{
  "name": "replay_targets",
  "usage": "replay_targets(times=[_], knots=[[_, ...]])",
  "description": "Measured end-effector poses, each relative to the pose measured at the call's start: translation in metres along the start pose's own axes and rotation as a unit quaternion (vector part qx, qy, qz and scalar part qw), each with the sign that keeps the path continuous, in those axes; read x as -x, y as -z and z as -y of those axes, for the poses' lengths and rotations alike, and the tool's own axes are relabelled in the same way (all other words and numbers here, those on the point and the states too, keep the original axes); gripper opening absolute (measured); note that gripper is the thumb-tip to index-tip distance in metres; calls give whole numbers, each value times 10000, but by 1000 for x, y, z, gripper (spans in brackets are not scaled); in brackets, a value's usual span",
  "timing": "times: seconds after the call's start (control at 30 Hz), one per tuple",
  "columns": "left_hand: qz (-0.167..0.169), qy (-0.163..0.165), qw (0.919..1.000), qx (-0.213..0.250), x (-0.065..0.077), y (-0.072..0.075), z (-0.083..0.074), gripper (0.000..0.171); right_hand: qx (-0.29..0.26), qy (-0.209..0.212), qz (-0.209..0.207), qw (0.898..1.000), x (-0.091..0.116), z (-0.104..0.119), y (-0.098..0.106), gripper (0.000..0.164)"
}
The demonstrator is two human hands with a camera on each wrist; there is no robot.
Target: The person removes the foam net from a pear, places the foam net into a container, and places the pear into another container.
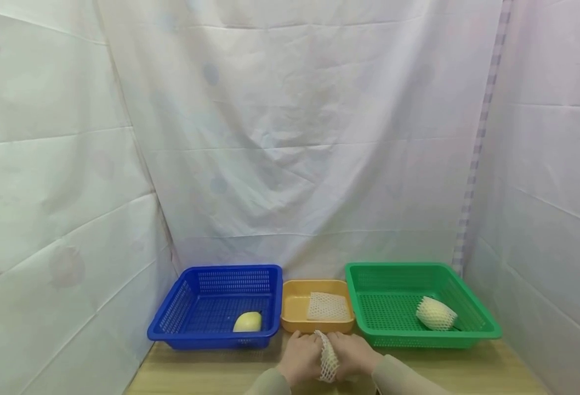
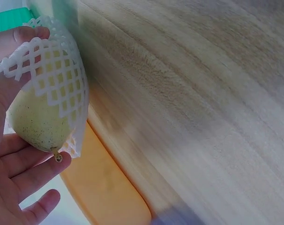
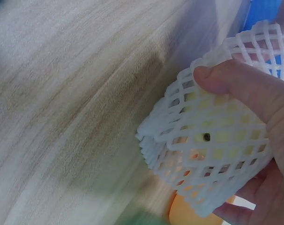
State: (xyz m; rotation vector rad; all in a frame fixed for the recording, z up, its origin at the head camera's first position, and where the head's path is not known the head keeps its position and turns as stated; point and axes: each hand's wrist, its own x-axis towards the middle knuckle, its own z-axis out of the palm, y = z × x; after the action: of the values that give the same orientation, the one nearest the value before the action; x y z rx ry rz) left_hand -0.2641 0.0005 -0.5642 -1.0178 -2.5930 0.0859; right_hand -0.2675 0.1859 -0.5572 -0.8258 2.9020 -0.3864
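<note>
In the head view, my left hand [image 1: 300, 357] and right hand [image 1: 353, 354] meet low in the middle, with a white foam net sleeve [image 1: 328, 362] between them. The left wrist view shows a pale yellow pear [image 2: 39, 119] partly inside that sleeve, its stem end bare and speckled. My left hand holds the pear, the lower fingers [image 2: 27, 171] spread near the stem. In the right wrist view my right hand grips the sleeve, its thumb [image 3: 231, 79] pressing the mesh against the pear. The pear is mostly hidden in the head view.
On the left stands a blue basket [image 1: 161, 336] with a bare pear [image 1: 248, 322] inside. A small orange tray [image 1: 295, 328] in the middle holds flat foam net [image 1: 328, 306]. The green basket [image 1: 484, 332] on the right contains a net-wrapped pear [image 1: 436, 314]. White curtains [image 1: 290, 137] surround the wooden table [image 1: 196, 373].
</note>
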Motion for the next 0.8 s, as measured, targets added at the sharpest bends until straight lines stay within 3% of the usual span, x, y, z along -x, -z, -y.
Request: replay_targets(times=[0.13,0.3,0.53,0.8], knots=[[190,98,9997,141,0,-1,2,50,110,18,-31,9999,-2,-1,-3,72],[266,206,9989,317,3,-6,5,38,184,-45,-37,9998,-3,-3,-7,68],[267,232,9987,375,7,-9,9,63,51,-119,-9,9999,-3,-1,-8,66],[356,301,9977,496,6,-4,11,74,-126,40,11,9999,-5,-5,-5,60]])
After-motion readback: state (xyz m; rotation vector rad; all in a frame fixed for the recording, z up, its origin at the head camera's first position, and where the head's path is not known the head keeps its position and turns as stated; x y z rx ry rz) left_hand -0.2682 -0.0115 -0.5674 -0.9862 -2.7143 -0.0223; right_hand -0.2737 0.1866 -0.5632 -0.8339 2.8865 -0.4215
